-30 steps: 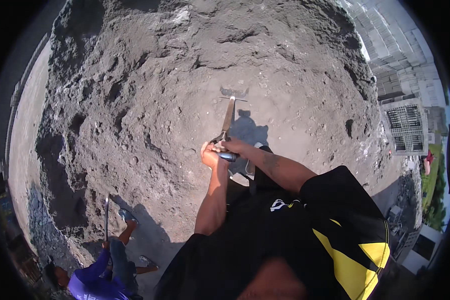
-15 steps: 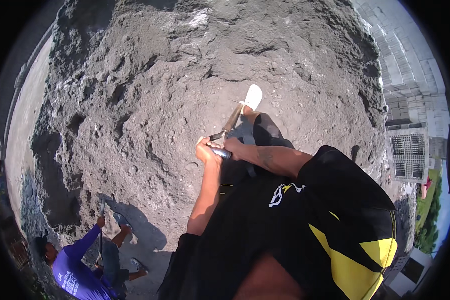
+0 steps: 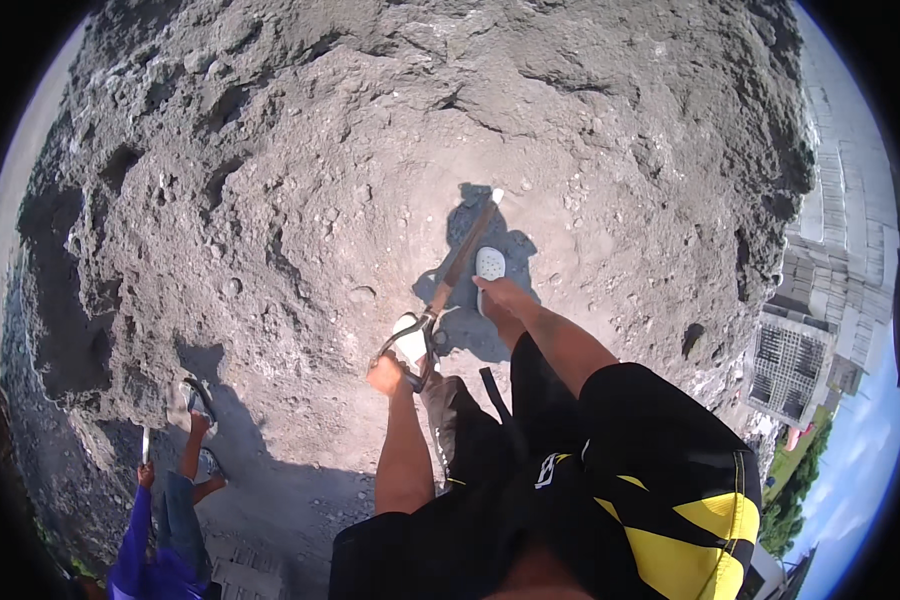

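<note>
A shovel (image 3: 454, 270) with a wooden shaft slants away from me over the ground, its dark forked grip end nearest my body. My left hand (image 3: 385, 375) is closed around that grip end. My right hand (image 3: 500, 293) sits to the right of the shaft, a small gap apart from it, above my white perforated shoe (image 3: 490, 263). Its fingers look loose, part of them hidden under the hand, and nothing shows in it. A small pale tip (image 3: 497, 196) shows at the shaft's far end. I cannot make out the blade there against the dark shadow.
Rough grey soil (image 3: 590, 200) with lumps and hollows rises around me. My other white shoe (image 3: 409, 338) stands behind the grip. At lower left, a co-worker in a purple shirt (image 3: 135, 555) holds a long tool. Grey blocks (image 3: 840, 230) are stacked at right, beside a grated block (image 3: 790, 365).
My right hand has come off the shovel's shaft and moved forward and right. The left keeps its grip. The shovel's far end now reaches further out, and the whole view has shifted.
</note>
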`<control>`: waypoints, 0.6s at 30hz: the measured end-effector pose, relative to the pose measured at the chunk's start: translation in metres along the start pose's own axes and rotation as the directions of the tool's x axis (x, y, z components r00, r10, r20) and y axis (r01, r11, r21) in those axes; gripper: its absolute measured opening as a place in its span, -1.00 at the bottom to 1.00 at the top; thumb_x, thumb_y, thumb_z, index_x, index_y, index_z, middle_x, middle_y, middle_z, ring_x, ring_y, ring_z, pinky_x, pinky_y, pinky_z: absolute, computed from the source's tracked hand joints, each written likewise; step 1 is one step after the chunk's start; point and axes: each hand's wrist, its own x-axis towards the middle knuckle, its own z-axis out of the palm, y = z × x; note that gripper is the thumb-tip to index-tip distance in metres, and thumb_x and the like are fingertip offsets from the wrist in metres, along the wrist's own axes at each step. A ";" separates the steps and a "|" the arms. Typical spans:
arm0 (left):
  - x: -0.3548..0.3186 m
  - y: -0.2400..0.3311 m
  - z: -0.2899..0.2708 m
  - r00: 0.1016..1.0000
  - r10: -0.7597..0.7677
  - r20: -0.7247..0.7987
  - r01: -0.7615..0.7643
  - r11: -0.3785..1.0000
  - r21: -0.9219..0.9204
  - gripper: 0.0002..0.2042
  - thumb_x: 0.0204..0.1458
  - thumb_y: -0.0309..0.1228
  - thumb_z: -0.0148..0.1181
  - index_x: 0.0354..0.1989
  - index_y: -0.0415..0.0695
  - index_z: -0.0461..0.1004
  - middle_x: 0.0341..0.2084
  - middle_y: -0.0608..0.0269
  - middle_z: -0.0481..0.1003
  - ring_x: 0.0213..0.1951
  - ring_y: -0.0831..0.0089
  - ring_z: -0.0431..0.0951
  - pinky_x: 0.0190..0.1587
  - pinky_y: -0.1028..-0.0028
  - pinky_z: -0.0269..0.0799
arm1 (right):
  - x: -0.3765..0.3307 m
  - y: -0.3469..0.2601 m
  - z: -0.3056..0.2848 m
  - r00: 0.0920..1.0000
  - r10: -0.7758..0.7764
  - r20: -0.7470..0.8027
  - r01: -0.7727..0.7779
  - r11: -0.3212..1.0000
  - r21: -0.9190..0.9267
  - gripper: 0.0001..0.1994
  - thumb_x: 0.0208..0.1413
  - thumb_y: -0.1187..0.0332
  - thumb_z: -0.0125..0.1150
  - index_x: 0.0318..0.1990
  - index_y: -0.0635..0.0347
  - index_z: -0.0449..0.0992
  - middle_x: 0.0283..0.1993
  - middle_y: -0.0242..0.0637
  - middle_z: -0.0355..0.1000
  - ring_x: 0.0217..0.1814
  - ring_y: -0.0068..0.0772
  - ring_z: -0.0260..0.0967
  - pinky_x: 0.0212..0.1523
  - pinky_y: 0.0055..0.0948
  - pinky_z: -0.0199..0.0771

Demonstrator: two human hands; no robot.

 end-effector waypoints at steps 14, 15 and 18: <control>0.019 -0.133 -0.033 0.954 0.095 -0.285 -0.143 0.978 -0.150 -0.90 -0.22 -0.53 0.06 -0.64 -0.21 0.27 -0.80 0.27 0.24 -0.80 0.51 0.17 -0.74 0.49 0.02 | 0.155 0.027 0.088 0.973 0.052 0.225 -0.224 0.452 0.864 -0.76 -0.16 0.36 0.22 -0.37 0.18 0.29 -0.50 -0.28 0.26 -0.48 -0.32 0.28 -0.37 -0.26 0.36; 0.017 -0.138 -0.057 0.944 0.147 -0.296 -0.201 0.966 -0.160 -0.91 -0.20 -0.51 0.04 -0.61 -0.20 0.26 -0.80 0.28 0.23 -0.80 0.51 0.16 -0.75 0.49 0.01 | 0.137 0.024 0.099 0.956 0.113 0.269 -0.292 0.410 0.864 -0.81 -0.12 0.39 0.18 -0.38 0.23 0.32 -0.50 -0.27 0.28 -0.48 -0.33 0.28 -0.43 -0.30 0.36; 0.036 -0.088 -0.128 0.993 0.110 -0.036 -0.115 0.900 -0.421 -0.87 -0.22 -0.57 0.06 -0.64 -0.14 0.23 -0.81 0.34 0.20 -0.79 0.57 0.14 -0.75 0.52 -0.02 | 0.085 -0.002 0.115 0.955 0.069 0.287 -0.295 0.234 0.926 -0.87 -0.08 0.42 0.10 -0.39 0.26 0.34 -0.51 -0.27 0.24 -0.48 -0.32 0.26 -0.42 -0.30 0.35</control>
